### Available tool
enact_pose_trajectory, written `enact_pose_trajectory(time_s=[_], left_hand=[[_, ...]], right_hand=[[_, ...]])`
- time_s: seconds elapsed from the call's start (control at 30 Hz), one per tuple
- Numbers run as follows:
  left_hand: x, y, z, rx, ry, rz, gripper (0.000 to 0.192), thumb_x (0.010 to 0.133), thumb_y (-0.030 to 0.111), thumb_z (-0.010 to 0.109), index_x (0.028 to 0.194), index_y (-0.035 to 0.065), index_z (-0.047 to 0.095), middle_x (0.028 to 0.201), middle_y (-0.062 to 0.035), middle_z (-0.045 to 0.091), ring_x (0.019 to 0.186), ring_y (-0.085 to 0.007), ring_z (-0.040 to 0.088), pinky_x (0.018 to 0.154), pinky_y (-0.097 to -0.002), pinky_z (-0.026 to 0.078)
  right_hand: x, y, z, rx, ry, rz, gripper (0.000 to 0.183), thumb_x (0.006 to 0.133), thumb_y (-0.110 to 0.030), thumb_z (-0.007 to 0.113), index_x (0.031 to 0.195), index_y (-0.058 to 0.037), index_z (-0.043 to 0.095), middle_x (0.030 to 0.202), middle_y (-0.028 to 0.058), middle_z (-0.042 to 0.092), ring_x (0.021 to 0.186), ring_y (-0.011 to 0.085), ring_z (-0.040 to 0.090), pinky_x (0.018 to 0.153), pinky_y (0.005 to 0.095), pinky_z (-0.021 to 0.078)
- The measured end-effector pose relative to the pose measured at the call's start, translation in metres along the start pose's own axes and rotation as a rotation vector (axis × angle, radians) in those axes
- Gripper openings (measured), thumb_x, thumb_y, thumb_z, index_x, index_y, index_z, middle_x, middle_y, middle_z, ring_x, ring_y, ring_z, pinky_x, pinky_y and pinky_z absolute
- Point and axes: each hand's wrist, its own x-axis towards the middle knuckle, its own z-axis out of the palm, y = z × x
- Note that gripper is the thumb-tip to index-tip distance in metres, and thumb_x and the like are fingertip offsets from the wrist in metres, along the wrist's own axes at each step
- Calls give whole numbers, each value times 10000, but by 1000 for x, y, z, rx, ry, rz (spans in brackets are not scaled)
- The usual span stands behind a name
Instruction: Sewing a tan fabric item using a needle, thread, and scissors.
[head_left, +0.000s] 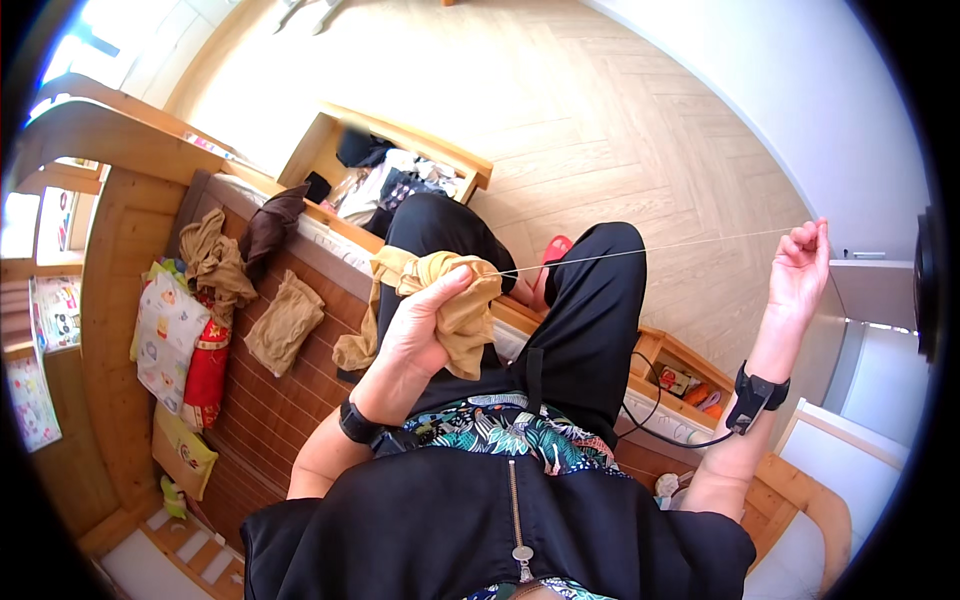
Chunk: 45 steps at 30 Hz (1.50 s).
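Note:
Bunched tan fabric (466, 330), thin like hosiery, is gripped in my left hand (420, 322) above my lap, the thumb pressed on its upper edge. A pale thread (637, 250) runs taut from the fabric by that thumb across to my right hand (801, 262), which is raised far out to the right. Its fingertips are pinched together at the thread's end; a needle there cannot be made out. One loose end of the fabric hangs towards the bed on the left. A folded tan piece (285, 322) and a crumpled tan piece (214, 255) lie on the brown bed mat.
Beside the bed stand a pulled-out wooden drawer (480, 166) of clothes and a smaller open drawer (652, 346). A dark brown cloth (271, 225), a patterned pillow (169, 337) and a red cushion (206, 375) lie near the wooden headboard (135, 240). A black cable (675, 441) hangs from my right wrist strap.

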Motion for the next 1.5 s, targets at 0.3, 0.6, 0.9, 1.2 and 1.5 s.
enact_pose_trajectory(time_s=[0.3,0.6,0.9,1.2,1.5], left_hand=[[2,4,-5,-23,41,-1,182,802,82,698,958,45,613,910,-80,664,833,-185,655,732,-310,540],[6,2,-9,-7,32,-33,193,811,108,691,972,47,605,913,-90,661,827,-201,657,718,-343,550],[-4,-8,12,55,-9,-129,238,830,152,677,1025,44,595,963,-93,654,877,-204,649,786,-361,540],[-20,-6,17,22,-222,-188,331,808,77,684,1107,8,562,1010,-90,635,898,-187,633,782,-324,528],[-21,-4,19,31,-231,-148,348,775,21,689,1098,-6,563,1020,-94,634,914,-190,631,811,-321,520]], right_hand=[[22,2,-35,-96,135,-107,160,868,-141,644,983,-42,596,786,43,613,674,111,575,519,219,393],[31,15,-61,-218,209,-73,139,877,-149,626,981,-60,601,737,24,598,623,93,543,508,213,399],[-125,126,69,-416,-650,536,220,881,-163,627,1028,1,629,804,-2,609,622,8,468,540,164,393],[-159,143,111,-562,-839,699,143,859,-137,668,881,4,653,727,-56,571,658,-4,480,574,154,394],[-166,135,113,-433,-755,746,125,882,-108,633,931,7,640,813,-25,615,736,18,547,660,161,447]])
